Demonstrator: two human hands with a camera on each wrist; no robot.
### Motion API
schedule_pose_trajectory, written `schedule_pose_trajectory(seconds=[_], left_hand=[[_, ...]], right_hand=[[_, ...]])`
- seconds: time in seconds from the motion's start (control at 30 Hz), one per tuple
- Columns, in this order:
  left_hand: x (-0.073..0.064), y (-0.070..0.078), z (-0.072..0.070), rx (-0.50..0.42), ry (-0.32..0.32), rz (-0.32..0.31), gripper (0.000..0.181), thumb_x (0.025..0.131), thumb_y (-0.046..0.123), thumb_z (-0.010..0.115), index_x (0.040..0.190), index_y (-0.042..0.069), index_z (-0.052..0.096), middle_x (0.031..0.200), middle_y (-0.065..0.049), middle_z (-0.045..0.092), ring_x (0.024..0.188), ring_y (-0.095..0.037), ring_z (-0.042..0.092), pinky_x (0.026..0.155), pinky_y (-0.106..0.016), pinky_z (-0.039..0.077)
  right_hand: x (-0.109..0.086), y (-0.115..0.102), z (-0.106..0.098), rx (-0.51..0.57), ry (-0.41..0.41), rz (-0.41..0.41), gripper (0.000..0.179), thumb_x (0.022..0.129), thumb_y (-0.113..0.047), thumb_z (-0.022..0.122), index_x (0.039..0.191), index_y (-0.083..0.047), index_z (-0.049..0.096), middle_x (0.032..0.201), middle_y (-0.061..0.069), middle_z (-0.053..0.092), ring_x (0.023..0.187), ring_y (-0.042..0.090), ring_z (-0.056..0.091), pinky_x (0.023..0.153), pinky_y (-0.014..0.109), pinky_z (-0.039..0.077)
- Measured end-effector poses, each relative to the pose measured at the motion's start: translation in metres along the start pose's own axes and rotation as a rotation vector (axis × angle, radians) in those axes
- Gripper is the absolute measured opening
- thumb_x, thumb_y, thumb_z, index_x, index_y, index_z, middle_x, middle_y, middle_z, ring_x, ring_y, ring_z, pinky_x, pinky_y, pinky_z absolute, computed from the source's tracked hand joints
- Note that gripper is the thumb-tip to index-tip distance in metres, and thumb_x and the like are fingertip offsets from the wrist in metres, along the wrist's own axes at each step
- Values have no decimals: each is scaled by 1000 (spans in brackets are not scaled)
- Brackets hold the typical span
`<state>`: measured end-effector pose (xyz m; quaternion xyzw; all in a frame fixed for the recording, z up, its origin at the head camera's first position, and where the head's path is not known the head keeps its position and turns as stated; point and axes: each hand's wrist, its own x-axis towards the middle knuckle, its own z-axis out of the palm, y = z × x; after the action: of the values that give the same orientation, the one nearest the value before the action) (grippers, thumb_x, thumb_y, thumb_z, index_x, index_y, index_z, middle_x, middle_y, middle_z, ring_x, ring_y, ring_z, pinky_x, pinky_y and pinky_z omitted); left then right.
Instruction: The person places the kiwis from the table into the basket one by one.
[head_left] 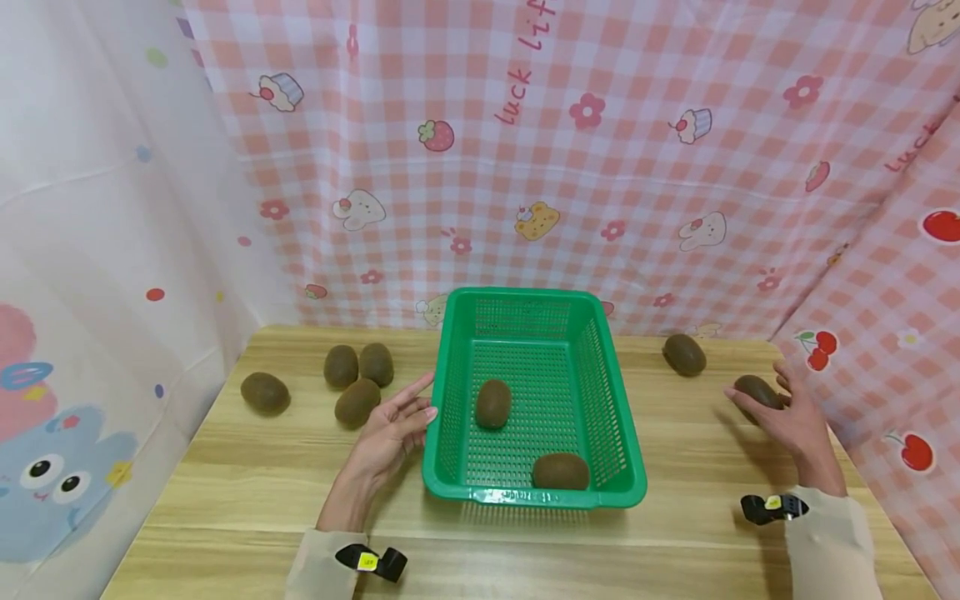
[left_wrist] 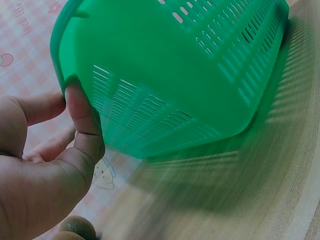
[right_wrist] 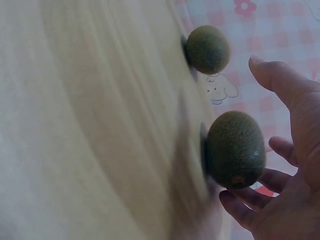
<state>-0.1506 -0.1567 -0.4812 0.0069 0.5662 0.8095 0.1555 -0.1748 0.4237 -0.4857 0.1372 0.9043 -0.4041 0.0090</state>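
A green plastic basket [head_left: 534, 497] stands on the table with two kiwis inside, one kiwi [head_left: 493, 404] left of the middle and another kiwi [head_left: 561, 472] by the near wall. At the basket's left side, my left hand [head_left: 390, 433] touches the rim from outside, fingers extended; the left wrist view shows its fingertips [left_wrist: 80, 100] against the rim. On the right, my right hand [head_left: 798, 421] reaches around a kiwi [right_wrist: 236, 150] that rests on the table. Its thumb stands apart from the fruit in the right wrist view, while the other fingers lie close beside it.
Behind the right hand's kiwi lies another kiwi [head_left: 684, 355]. Left of the basket are three kiwis [head_left: 357, 403] grouped together and a separate kiwi [head_left: 265, 393]. A pink checked curtain [head_left: 480, 183] hangs along the back edge of the wooden table [head_left: 225, 500].
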Motion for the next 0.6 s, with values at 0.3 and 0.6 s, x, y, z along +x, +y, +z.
schedule_pose_trajectory(seconds=[0.3,0.6], left_hand=[[0,0,0,-4,-4,6,65,100,-1,61,159,11,37,105,2,69,86,-9,69,71,-23,57],[-1,1,1,-10,-16,6,66,100,-1,61,160,10,36,106,2,69,86,-9,69,72,-23,57]], right_hand=[[1,9,7,-49,54,18,103,91,-56,71,163,-4,18,157,36,35,132,49,44,78,24,38],[-1,15,10,-48,140,70,83,95,-48,69,158,-4,37,154,30,44,134,47,47,76,21,35]])
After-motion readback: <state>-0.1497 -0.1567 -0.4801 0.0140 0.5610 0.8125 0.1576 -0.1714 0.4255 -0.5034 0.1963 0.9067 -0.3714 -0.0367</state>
